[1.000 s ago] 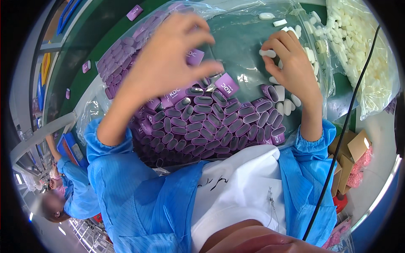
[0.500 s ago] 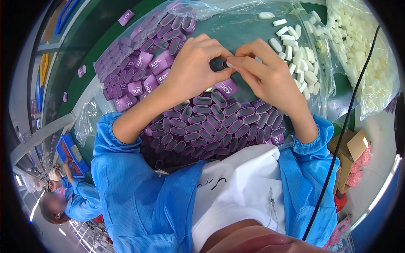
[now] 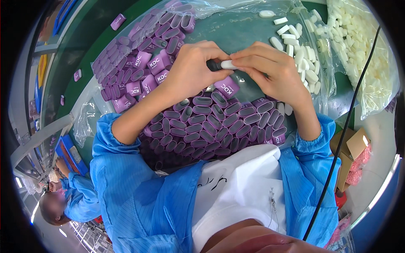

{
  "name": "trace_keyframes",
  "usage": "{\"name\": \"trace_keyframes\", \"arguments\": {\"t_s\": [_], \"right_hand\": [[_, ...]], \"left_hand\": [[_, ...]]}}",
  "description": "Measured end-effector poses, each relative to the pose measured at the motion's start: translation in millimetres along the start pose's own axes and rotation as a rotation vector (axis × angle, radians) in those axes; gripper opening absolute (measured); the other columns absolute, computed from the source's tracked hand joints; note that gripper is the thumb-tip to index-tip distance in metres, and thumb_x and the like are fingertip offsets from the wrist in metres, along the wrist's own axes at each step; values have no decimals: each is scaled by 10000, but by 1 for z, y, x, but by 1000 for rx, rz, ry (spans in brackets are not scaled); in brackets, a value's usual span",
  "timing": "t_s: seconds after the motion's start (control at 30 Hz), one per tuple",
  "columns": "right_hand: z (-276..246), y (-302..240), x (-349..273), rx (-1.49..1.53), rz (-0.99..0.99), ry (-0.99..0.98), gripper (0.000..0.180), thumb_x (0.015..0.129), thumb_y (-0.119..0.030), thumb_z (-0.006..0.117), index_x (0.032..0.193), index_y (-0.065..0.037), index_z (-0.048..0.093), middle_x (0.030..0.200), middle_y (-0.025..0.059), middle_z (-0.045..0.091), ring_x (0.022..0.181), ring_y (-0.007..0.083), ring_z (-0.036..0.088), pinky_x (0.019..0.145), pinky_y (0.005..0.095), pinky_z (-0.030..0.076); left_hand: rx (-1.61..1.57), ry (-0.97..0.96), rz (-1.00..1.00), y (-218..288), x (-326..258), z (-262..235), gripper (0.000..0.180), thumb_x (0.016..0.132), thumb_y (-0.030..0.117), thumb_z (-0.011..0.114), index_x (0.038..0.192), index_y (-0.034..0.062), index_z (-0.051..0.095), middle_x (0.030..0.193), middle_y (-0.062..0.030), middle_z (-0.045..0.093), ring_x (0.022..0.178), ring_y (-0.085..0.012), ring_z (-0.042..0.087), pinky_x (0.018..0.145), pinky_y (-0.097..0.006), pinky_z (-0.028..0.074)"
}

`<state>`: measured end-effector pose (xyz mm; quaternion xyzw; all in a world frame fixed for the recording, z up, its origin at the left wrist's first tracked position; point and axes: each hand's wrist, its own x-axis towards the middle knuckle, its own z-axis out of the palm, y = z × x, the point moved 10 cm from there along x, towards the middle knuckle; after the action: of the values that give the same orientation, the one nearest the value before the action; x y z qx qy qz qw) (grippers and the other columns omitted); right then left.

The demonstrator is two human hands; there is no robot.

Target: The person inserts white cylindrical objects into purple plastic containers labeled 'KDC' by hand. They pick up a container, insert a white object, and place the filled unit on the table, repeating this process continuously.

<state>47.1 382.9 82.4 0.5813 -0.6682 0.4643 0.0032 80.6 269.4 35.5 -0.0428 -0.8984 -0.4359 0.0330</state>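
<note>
My left hand (image 3: 193, 69) pinches a dark grey rounded piece (image 3: 214, 65), its body partly hidden by the fingers. Between the fingertips of my right hand (image 3: 272, 71) is a small white oval plastic piece (image 3: 228, 65), its end against the dark piece. Below both hands lie many purple oval sleeves (image 3: 202, 101) with grey hollow insides, packed with their open ends up. One purple sleeve (image 3: 226, 87) lies on its side just under the fingers. More sleeves (image 3: 158, 63) are heaped beside my left hand. Loose white oval pieces (image 3: 301, 59) lie beyond my right hand.
A clear bag of white pieces (image 3: 354, 55) stands at the far right. A black cable (image 3: 352, 101) crosses the right side. Single purple pieces (image 3: 118, 22) sit on a green belt at left. A co-worker in blue (image 3: 82, 194) is at lower left, near a blue tray (image 3: 71, 154).
My right hand has shifted slightly right, and more of the white piece shows between its fingers. The purple pieces on the belt have moved toward the lower left. The co-worker's arm has shifted.
</note>
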Motion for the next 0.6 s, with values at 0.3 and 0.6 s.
{"name": "trace_keyframes", "arguments": {"t_s": [0.3,0.6], "right_hand": [[8,-13,-4,-59,-108,-121,276,698,36,727,973,47,701,951,125,651,853,284,632,716,368,539],[6,-10,-9,-67,-121,-145,332,736,-7,763,1065,15,725,1039,124,670,841,287,627,699,373,528]], "left_hand": [[22,7,58,7,-3,-1,243,695,86,846,895,9,731,856,-98,699,780,-248,671,717,-336,518],[40,-22,20,6,1,7,237,701,68,826,917,19,741,875,-100,710,800,-252,678,738,-335,526]]}}
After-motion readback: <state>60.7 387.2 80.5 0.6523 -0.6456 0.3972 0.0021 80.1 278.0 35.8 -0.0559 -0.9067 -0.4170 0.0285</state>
